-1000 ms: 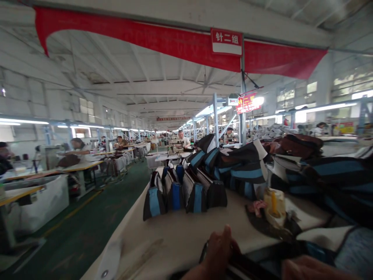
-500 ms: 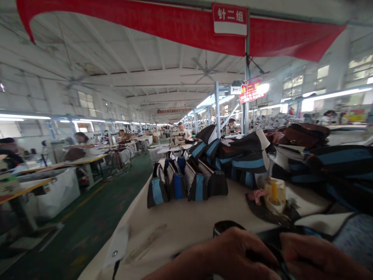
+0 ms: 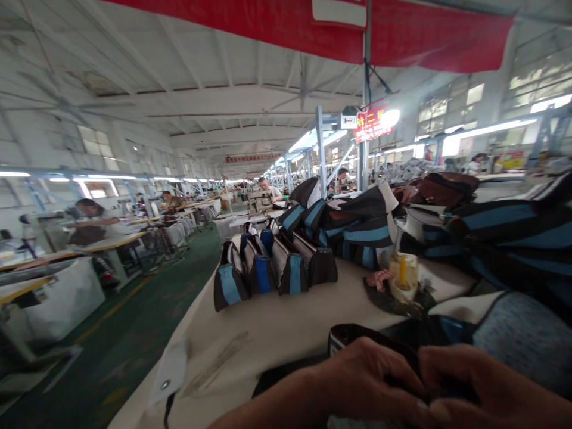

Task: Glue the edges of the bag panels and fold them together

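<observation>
Working from a distance through the head camera, I had the left hand [image 3: 361,378] and the right hand [image 3: 482,381] together at the near right, fingers curled and tips almost meeting over a dark bag [image 3: 351,332]. Both grips looked narrow, but I could not tell what, if anything, was pinched in them, because the fingers hid it. The bag lay on the pale table [image 3: 277,333], under and just beyond the hands, its black rim showing past the left one. To its right was a speckled blue-grey cloth [image 3: 527,336]. At the table's near left edge lay a white tab [image 3: 172,369] with a metal eyelet. Farther in, a jar [image 3: 404,280] with something yellow inside stood beside a pink rag [image 3: 379,279]. Left of these, a row of dark bags [image 3: 295,274], most with blue stripes, stood upright, and a heap of similar bags [image 3: 500,217] filled the right. A red banner [image 3: 438,36] hung overhead. Far off, people [image 3: 273,192] were at work tables.
</observation>
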`<state>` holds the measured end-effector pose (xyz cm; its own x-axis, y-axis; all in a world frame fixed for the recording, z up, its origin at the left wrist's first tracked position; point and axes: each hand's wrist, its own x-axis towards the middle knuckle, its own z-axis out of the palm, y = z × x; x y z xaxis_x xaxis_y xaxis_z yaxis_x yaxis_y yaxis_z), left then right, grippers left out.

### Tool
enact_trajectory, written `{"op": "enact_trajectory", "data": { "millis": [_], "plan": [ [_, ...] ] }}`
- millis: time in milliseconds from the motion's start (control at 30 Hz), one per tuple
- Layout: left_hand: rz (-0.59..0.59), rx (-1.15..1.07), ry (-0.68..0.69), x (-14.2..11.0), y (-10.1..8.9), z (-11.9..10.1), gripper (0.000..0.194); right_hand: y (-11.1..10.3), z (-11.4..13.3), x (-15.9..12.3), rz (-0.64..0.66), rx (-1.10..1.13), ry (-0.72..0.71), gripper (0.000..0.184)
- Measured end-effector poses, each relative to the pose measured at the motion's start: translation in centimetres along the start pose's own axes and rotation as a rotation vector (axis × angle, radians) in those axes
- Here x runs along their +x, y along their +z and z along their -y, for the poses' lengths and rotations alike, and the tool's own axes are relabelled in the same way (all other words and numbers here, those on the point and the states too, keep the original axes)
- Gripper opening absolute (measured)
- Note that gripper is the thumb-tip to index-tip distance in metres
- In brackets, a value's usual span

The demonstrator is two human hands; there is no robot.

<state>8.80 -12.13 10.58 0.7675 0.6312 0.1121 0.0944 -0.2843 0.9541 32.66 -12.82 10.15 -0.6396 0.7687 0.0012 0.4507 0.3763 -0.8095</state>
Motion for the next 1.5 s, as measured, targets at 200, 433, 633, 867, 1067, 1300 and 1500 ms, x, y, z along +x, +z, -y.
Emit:
{"op": "enact_trajectory", "data": {
  "millis": [200,433,633,867,1067,1300,1500],
  "plan": [
    [-0.035,0.018,-0.178,1.4,0.5,-0.8,0.017,-0.6,1.8,-0.2,-0.035,0.113,0.007,0.008],
    [-0.026,0.124,-0.198,2.4,0.7,-1.3,0.012,0.0,1.1,-0.3,-0.226,-0.014,-0.029,0.006],
    [0.038,0.133,-0.176,2.3,0.2,-1.4,0.020,0.0,0.7,-1.5,-0.242,-0.313,-0.482,0.010],
    [0.187,0.084,-0.249,2.9,-0.3,-1.1,0.047,0.2,0.8,-2.9,-0.227,-0.794,-0.447,0.020],
    [0.232,0.223,-0.133,2.7,0.9,-2.2,0.032,0.3,1.7,-4.4,-0.211,-0.486,-0.539,0.020],
    [0.048,0.438,0.016,2.6,2.1,-4.8,0.012,-3.9,4.2,-3.3,-0.031,-0.130,-0.148,0.024],
    [0.080,0.493,0.113,3.7,0.9,-4.9,0.018,-4.4,6.6,-0.7,0.132,-0.298,-0.070,0.003]
  ]
}}
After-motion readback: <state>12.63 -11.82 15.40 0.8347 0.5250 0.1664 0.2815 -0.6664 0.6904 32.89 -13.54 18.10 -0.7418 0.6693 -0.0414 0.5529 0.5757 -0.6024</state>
